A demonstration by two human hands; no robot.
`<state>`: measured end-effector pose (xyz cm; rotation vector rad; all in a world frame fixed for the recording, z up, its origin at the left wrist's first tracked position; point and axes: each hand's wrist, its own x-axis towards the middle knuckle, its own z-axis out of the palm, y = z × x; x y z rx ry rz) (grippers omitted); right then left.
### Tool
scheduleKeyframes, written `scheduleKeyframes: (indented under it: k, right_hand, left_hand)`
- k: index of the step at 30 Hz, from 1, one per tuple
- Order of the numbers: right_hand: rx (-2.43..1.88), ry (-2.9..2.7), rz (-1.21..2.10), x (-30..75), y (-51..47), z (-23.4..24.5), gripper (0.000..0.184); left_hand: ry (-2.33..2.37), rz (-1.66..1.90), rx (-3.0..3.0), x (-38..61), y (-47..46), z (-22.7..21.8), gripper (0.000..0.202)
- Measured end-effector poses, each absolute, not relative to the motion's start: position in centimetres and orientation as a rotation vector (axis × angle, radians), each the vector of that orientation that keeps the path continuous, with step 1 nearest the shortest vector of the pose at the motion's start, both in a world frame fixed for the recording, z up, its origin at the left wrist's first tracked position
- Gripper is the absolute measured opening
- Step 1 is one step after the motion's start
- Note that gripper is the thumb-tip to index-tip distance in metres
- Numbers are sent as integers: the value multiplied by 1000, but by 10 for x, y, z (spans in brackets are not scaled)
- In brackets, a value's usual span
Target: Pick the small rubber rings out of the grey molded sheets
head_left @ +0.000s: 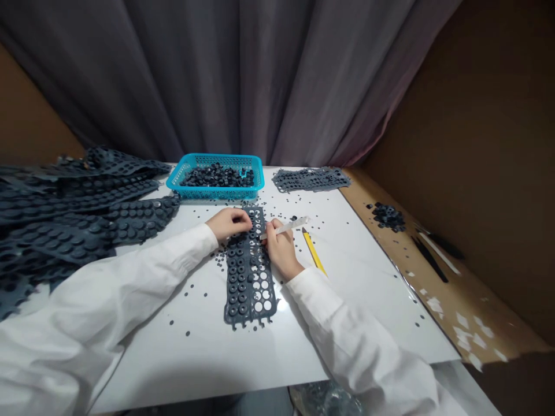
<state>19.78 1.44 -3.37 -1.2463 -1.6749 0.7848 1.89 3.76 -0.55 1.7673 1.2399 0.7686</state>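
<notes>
A dark grey rubber strip [249, 283] lies lengthwise on the white table [347, 323]; its left columns hold round rings and its right column shows empty holes. My left hand [229, 222] rests curled on the strip's far end, fingers pressed on it. My right hand [280, 248] is closed around a thin white stick-like tool [286, 227] whose tip touches the strip near the left fingers. Both arms wear white sleeves.
A turquoise basket [217, 193] with several dark rings stands behind the strip. Rubber sheets are piled at the left [65, 214]; an emptied sheet [310, 179] lies at the back right. A yellow pencil [313, 251], scattered dots, a ring heap [388, 216] and dark tools [429, 259] lie right.
</notes>
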Motion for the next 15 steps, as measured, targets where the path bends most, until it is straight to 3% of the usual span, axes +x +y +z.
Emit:
scheduleKeyframes:
  k: [9, 15]
  right_hand:
    - [-1288, -1768, 689, 193, 12, -26, 28]
    - [-1313, -1795, 646, 194, 12, -27, 28]
  left_hand:
    - [1006, 324, 2429, 35, 56, 4, 10]
    - [959, 373, 2479, 28, 52, -5, 10]
